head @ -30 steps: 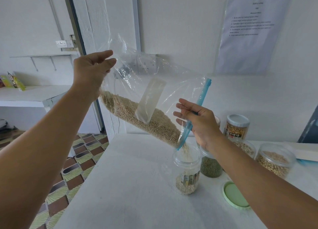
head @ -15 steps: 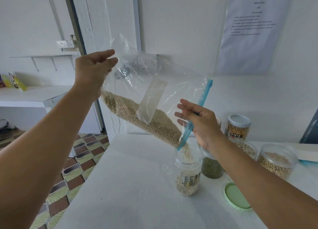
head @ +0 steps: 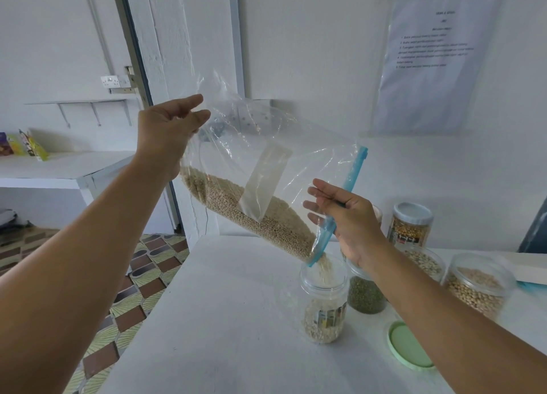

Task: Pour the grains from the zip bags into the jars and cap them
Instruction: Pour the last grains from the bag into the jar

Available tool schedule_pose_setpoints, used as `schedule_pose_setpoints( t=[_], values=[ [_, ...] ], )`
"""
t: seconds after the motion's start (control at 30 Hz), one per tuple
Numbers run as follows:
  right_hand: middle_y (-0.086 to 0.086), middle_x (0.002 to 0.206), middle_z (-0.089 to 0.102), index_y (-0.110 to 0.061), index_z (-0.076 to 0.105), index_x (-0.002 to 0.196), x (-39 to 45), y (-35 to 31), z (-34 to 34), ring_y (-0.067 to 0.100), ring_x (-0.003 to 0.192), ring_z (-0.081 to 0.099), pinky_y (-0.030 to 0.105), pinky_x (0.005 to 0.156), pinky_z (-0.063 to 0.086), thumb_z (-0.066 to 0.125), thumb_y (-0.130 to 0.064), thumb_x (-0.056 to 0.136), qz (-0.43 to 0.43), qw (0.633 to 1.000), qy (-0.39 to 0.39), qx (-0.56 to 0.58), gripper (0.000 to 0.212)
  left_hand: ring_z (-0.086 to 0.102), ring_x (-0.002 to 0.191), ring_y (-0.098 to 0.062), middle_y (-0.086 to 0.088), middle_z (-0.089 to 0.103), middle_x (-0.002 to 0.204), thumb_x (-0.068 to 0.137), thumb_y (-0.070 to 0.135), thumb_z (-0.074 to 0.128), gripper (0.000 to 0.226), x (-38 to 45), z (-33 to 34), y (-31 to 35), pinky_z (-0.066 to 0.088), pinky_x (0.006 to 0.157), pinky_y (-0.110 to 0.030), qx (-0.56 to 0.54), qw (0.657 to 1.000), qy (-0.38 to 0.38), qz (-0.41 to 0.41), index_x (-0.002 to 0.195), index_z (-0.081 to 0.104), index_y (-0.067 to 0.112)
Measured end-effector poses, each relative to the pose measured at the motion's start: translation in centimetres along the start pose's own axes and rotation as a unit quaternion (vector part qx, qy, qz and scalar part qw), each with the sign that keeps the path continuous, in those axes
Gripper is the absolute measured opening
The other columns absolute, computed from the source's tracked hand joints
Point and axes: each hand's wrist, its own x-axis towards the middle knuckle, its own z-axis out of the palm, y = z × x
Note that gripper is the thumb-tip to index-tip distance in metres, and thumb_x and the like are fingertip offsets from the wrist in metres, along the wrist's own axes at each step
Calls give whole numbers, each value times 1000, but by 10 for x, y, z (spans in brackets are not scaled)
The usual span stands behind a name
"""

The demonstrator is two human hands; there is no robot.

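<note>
Pouring step, in progress: zip bag (head: 266, 168) held tilted above the tabletop (head: 225, 319), low corner of its blue zip strip (head: 350, 180) over the mouth of the open jar (head: 325, 299); grains (head: 254, 213) stream from that corner into the jar, which looks under half full.

Left hand (head: 168, 133): grip pinched on the raised rear corner of the bag.
Right hand (head: 352, 219): grip pinched on the zip strip near the spout, other fingers spread.

Advice, as judgement: raise the left corner gradually, keep the spout narrow and centred over the rim, slow the flow as the level climbs; a sudden slide of grains would likely overshoot.

Nearby items:
- green lid (head: 410, 345), lying flat just right of the jar, beneath the right forearm; presumably this jar's cap.
- jar of green grains (head: 365, 293), just behind the open jar, close to the spout; spill risk.
- capped jar (head: 410, 228), further back.
- two wide jars of pale beans (head: 476, 287), right.
- printed notice (head: 432, 59), on the wall.
</note>
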Motion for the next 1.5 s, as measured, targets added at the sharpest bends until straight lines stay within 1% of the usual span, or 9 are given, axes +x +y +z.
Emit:
schedule_pose_setpoints(
  t=[0.07, 0.2, 0.37, 0.6, 0.73, 0.87, 1.03, 1.23, 1.5],
  values=[
    [4, 118, 77, -12, 74, 122, 0, -1, 0, 29, 106, 75, 37, 88, 63, 63, 1, 97, -1, 1000, 1, 0, 30, 67, 83, -1, 20, 66, 70, 83, 9, 86, 39, 1, -1, -1, 55, 92, -19, 4, 1000, 0, 2, 120, 78, 16],
    [4, 118, 77, -13, 74, 122, -1, -1, 0, 27, 105, 76, 37, 87, 63, 63, 2, 98, -1, 1000, 1, -3, 30, 68, 88, -1, 24, 66, 69, 82, 9, 86, 40, 1, -1, -2, 56, 98, -24, 10, 1000, -5, 8, 120, 77, 16],
    [6, 118, 77, -11, 73, 123, -2, 0, 1, 27, 104, 76, 40, 90, 63, 62, 1, 99, 3, 1000, 5, 4, 30, 64, 83, -2, 24, 63, 66, 84, 7, 84, 41, 2, -1, -1, 54, 90, -18, 7, 1000, -8, 20, 124, 75, 12],
    [6, 117, 77, -12, 75, 119, -3, 1, 0, 28, 102, 76, 38, 86, 63, 63, 3, 97, 5, 1000, 5, 12, 29, 66, 84, -3, 23, 64, 67, 85, 7, 84, 40, 2, 0, -1, 54, 89, -17, 4, 1000, -9, 23, 124, 75, 12],
    [5, 117, 77, -11, 75, 121, -3, 1, 0, 28, 103, 76, 39, 88, 63, 63, 2, 98, 5, 1000, 6, 9, 29, 66, 83, -3, 21, 64, 67, 85, 7, 84, 39, 2, 1, 1, 54, 89, -17, 1, 1000, -11, 23, 122, 76, 13],
    [6, 118, 77, -11, 74, 122, -2, 1, -1, 28, 104, 76, 39, 88, 63, 62, 1, 99, 4, 1000, 7, 7, 29, 67, 80, 1, 22, 64, 66, 85, 7, 84, 38, 2, 3, 2, 54, 87, -16, 1, 1000, -13, 20, 122, 76, 13],
    [5, 117, 77, -10, 73, 124, -2, 1, -1, 28, 104, 76, 39, 88, 63, 62, 1, 99, 2, 1000, 10, 7, 30, 68, 80, 3, 24, 66, 67, 86, 7, 82, 38, 2, 4, 5, 54, 87, -15, 1, 1000, -13, 18, 123, 75, 13],
    [5, 118, 77, -11, 74, 123, -3, 3, -3, 28, 105, 75, 39, 89, 63, 62, 2, 99, 7, 1000, 10, 8, 30, 68, 81, 3, 24, 67, 67, 87, 6, 82, 37, 0, 7, 5, 54, 88, -16, 3, 1000, -13, 19, 123, 75, 12],
    [5, 118, 77, -11, 74, 124, -4, 3, -3, 29, 105, 75, 40, 89, 63, 63, 0, 99, 10, 1000, 11, 13, 29, 67, 80, 2, 22, 67, 69, 86, 10, 83, 34, 1, 6, 4, 54, 86, -16, 9, 1000, -13, 19, 119, 77, 17]
  ],
)
